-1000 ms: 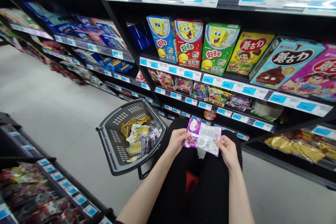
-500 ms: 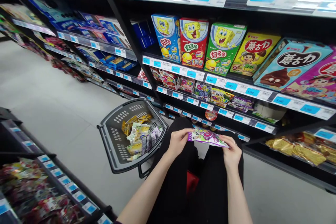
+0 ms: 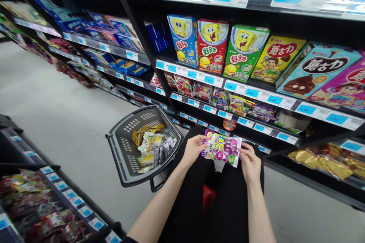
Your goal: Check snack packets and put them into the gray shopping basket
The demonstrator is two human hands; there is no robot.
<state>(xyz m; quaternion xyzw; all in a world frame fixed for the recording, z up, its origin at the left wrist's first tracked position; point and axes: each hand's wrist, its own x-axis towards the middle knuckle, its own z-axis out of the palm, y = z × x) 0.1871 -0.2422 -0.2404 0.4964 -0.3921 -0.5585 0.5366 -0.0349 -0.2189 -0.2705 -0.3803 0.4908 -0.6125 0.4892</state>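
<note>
I hold a purple candy packet (image 3: 222, 149) with grape pictures between both hands, its printed front facing up towards me. My left hand (image 3: 194, 150) pinches the packet's left edge. My right hand (image 3: 250, 163) grips its right edge with bent fingers. Both hands are over my lap in black trousers. To the left, on the floor, stands a dark grey shopping basket (image 3: 125, 159) holding several yellow, green and purple snack packets.
Black store shelves (image 3: 256, 95) with blue price tags run along the right, stocked with cartoon snack boxes (image 3: 212, 45) and small candy bags. Another low shelf of packets (image 3: 42, 205) is at the bottom left. Grey aisle floor (image 3: 57, 114) stretches away to the left.
The packet has been flipped over in my hands: a second ago its white back label faced me, now the coloured front shows. The basket has not moved.
</note>
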